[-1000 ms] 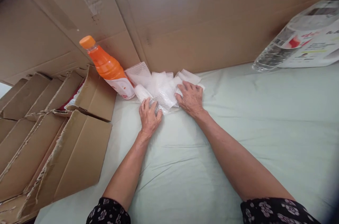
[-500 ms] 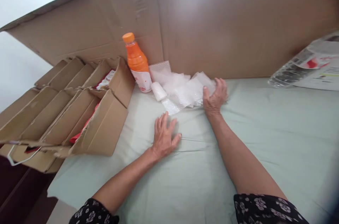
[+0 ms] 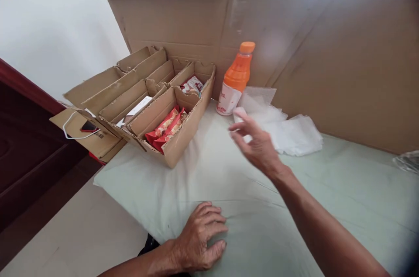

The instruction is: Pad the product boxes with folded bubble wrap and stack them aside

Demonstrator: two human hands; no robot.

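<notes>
We have a single view here — the camera sits on the person's head and looks forward and down, angled a little to the left across the green sheet [image 3: 294, 207]. It is close: the left hand [image 3: 199, 242] lies at the bottom edge, the right hand [image 3: 258, 146] near the middle. Farther off, the cardboard wall [image 3: 327, 50] closes the back — the divided box [image 3: 153, 98] fills the left.

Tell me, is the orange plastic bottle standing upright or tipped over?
Upright. The orange plastic bottle stands on its base on the pale green cloth, orange cap on top, beside the brown cardboard box.
</notes>
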